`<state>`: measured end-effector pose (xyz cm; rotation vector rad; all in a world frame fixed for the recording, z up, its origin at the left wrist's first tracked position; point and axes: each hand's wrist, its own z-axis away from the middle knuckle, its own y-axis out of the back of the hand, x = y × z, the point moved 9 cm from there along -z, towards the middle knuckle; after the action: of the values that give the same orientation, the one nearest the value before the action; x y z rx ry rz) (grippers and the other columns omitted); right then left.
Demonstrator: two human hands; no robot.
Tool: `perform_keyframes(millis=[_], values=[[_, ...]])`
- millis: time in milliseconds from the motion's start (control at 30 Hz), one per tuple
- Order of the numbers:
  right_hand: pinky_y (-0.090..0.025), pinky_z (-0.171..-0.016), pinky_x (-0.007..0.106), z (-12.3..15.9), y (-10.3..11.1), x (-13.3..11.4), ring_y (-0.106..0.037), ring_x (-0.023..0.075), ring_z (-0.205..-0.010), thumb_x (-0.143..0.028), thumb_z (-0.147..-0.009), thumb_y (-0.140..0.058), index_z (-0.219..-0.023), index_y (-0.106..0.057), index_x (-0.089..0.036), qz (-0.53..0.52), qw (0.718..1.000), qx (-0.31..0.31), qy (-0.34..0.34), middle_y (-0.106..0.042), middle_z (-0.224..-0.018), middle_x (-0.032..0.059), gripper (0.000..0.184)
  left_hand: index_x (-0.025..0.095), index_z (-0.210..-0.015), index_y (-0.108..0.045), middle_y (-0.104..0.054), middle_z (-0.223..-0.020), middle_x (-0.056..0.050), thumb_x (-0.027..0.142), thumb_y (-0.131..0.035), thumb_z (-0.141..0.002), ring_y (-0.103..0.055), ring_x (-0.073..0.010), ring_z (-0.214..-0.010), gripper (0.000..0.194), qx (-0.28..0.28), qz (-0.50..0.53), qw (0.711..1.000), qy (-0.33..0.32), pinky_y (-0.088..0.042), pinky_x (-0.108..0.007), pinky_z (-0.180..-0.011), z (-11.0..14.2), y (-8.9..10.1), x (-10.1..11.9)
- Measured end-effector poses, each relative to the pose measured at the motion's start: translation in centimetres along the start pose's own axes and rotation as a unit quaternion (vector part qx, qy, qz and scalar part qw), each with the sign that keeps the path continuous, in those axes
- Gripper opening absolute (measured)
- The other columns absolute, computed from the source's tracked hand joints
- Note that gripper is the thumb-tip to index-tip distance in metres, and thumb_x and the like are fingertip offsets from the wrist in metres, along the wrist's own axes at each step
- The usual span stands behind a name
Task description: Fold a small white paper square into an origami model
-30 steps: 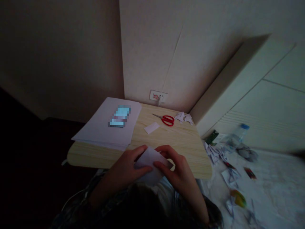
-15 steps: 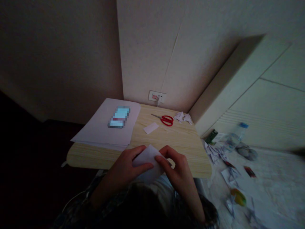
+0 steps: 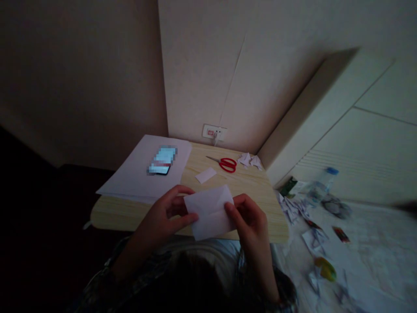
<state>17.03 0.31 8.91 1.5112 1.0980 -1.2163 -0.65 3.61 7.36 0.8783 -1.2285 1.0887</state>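
A small white sheet of paper (image 3: pixel 211 211) is held up over the near edge of the light wooden table (image 3: pixel 247 191). My left hand (image 3: pixel 164 215) pinches its left edge and my right hand (image 3: pixel 250 217) pinches its right edge, thumbs on the face toward me. The sheet shows a faint fold line down its middle. Farther back on the table lie a small paper slip (image 3: pixel 206 175) and red-handled scissors (image 3: pixel 224 163).
A stack of white sheets (image 3: pixel 137 178) with a phone (image 3: pixel 160 161) on it covers the table's left part. Folded paper pieces (image 3: pixel 250 160) lie by the wall corner under a socket (image 3: pixel 213 131). To the right, a white surface holds paper scraps (image 3: pixel 295 208) and a plastic bottle (image 3: pixel 321 184).
The paper was folded and pressed low between both hands; now it is opened out flatter and lifted higher, with the hands moved apart to its edges.
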Motion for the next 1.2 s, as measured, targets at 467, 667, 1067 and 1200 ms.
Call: perform_keyframes(millis=[467,667,1067,1200], values=[[-0.051,-0.074,0.029,1.2,-0.3,-4.1,-0.057,0.0199,-0.1,-0.014,-0.082,-0.056,-0.11,-0.061,-0.03,0.078,0.975,-0.021,0.208,-0.06,-0.107,0.005,0.033,0.018,-0.078,-0.068,-0.065,-0.072,-0.001,0.035,-0.065,-0.072,-0.059,-0.0143,-0.065,0.017,-0.038,-0.055,0.998,0.011,-0.048,-0.023,-0.059,1.0,-0.1,0.9],[-0.048,-0.084,0.036,1.4,0.2,-4.6,-0.055,0.0242,-0.108,-0.015,-0.08,-0.058,-0.084,-0.07,-0.028,0.139,0.964,0.004,0.228,-0.055,-0.116,0.0051,0.018,0.021,-0.103,-0.064,-0.07,-0.096,-0.006,0.029,-0.077,-0.06,-0.066,-0.02,-0.079,0.045,-0.102,0.034,0.993,0.041,-0.053,-0.027,-0.066,1.2,-1.1,0.1],[-0.044,-0.06,0.025,0.2,0.1,-1.5,-0.056,0.0142,-0.063,-0.033,-0.084,-0.06,-0.072,-0.063,-0.018,0.108,0.992,0.021,0.058,-0.062,-0.066,-0.0001,0.02,0.017,-0.101,-0.068,-0.073,-0.102,-0.007,0.032,-0.078,-0.061,-0.067,-0.0258,-0.095,0.044,-0.032,-0.038,0.999,0.004,-0.053,-0.038,-0.087,0.2,-0.2,0.1],[-0.042,-0.058,0.025,0.2,-0.5,-1.4,-0.054,0.0139,-0.062,-0.034,-0.084,-0.059,-0.074,-0.064,-0.018,0.112,0.992,-0.012,0.054,-0.061,-0.065,-0.0001,0.019,0.014,-0.095,-0.071,-0.075,-0.085,-0.006,0.039,-0.07,-0.071,-0.069,-0.0234,-0.082,0.035,-0.003,-0.037,0.999,0.023,-0.055,-0.032,-0.074,0.5,-0.3,0.1]])
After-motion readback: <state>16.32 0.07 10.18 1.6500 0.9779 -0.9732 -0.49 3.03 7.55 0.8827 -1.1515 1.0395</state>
